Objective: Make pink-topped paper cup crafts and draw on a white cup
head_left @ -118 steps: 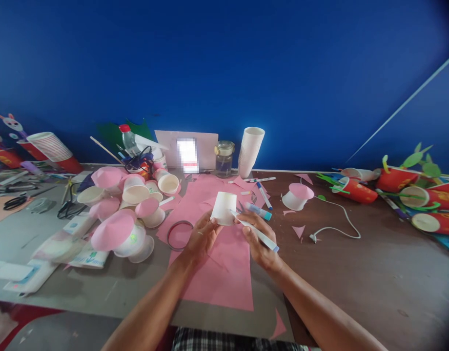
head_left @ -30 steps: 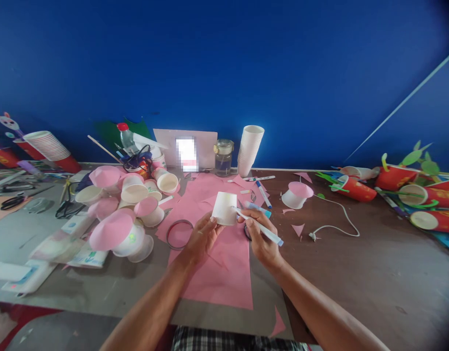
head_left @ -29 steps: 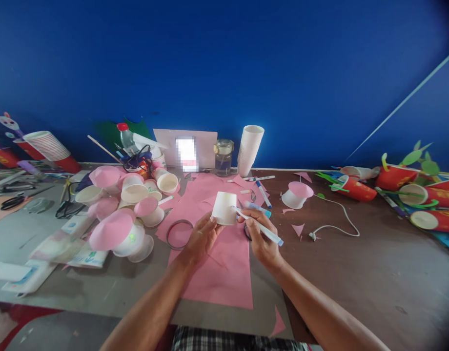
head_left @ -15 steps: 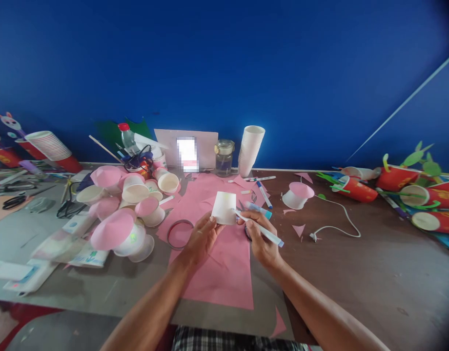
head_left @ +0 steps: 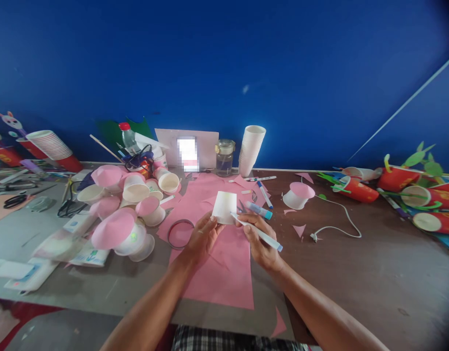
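My left hand (head_left: 206, 233) is closed on a white paper cup (head_left: 225, 205) at its lower left, holding it above the pink paper (head_left: 224, 287). A faint yellowish mark shows near the cup's upper edge. In my right hand (head_left: 263, 241) is a white marker pen (head_left: 263, 235) with a light blue end. Its tip points at the lower right of the cup's side; whether it touches cannot be made out. Under my hands lie a roll of tape (head_left: 180, 221) on the left and a glue stick (head_left: 259, 210) behind the right hand.
Cups with pink paper cones (head_left: 114, 229) crowd the left. At the back stand a cup stack (head_left: 251, 150), a glass jar (head_left: 224, 158) and a propped pale board (head_left: 208, 146). One pink-topped cup (head_left: 298, 196), a white cord (head_left: 341, 229) and red cups (head_left: 396, 175) lie to the right.
The marker's tip has shifted slightly left and down across the cup's side, with my right hand turning a little. The cup and my left hand stay nearly in place.
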Tool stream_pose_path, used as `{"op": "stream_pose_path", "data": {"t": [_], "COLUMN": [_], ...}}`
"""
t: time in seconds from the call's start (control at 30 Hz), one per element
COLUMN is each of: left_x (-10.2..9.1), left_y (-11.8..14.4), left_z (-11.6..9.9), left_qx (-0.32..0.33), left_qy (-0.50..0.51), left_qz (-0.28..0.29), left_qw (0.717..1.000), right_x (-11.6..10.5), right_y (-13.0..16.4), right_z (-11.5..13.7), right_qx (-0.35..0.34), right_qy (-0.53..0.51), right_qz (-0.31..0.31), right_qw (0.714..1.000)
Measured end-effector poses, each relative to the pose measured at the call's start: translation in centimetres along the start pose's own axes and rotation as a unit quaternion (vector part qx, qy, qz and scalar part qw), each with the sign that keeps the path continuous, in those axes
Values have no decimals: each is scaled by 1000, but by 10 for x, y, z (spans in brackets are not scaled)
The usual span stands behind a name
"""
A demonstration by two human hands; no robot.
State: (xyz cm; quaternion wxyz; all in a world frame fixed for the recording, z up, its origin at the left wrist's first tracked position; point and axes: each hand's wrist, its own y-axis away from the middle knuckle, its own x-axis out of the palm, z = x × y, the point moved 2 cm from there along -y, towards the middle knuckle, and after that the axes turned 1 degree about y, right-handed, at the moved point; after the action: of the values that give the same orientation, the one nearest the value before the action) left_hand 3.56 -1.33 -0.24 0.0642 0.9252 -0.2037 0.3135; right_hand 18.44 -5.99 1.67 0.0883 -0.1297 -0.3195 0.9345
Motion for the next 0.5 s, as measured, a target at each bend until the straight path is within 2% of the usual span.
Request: {"op": "stream_pose_path", "data": {"t": [0.2, 0.5], "left_x": [1, 2], "left_y": [1, 0], "left_z": [-1, -2], "left_qx": [8, 0], "left_qy": [-4, 14], "left_qz": [24, -1], "left_qw": [1000, 1000], "right_x": [0, 0], "right_y": [-1, 0], "right_z": [1, -1], "right_qx": [4, -3], "right_qy": [22, 30], "right_qz": [-5, -3], "right_qw": [1000, 1000]}}
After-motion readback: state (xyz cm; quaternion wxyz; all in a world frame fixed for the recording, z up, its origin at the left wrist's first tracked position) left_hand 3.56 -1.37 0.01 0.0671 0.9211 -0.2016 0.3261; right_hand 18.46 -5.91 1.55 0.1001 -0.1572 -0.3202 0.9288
